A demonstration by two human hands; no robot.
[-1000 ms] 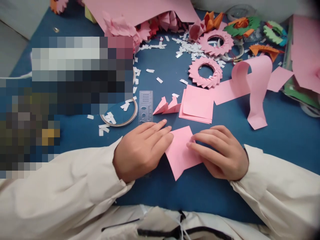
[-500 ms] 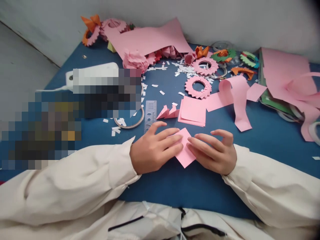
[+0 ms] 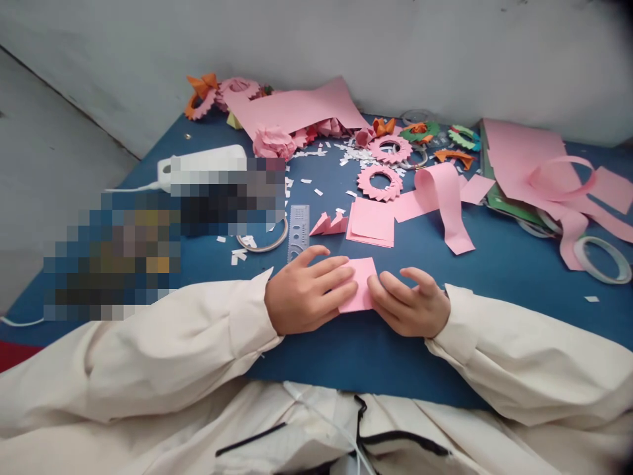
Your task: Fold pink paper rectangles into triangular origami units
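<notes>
Close to the table's front edge lies a small pink paper square (image 3: 364,272), its sides roughly in line with my body. My left hand (image 3: 312,290) presses its fingertips onto the left part of the square, thumb hidden below. From the other side, my right hand (image 3: 411,302) pinches the right edge with curled fingers. Just beyond sits a stack of pink paper squares (image 3: 372,223). To its left are folded pink paper pieces (image 3: 329,224) and a clear plastic ruler (image 3: 299,231).
Pink ring-shaped paper models (image 3: 380,183) and white paper scraps (image 3: 351,155) lie farther back. Curled pink strips (image 3: 448,198) and a tape roll (image 3: 603,259) are at right. A white power strip (image 3: 208,159) stands at left, beside a blurred-out area. A wall (image 3: 346,46) bounds the back.
The small pink square has turned from a diamond position to nearly straight between my hands. My right hand has shifted slightly left with its fingers more curled. The camera view has tilted up a little.
</notes>
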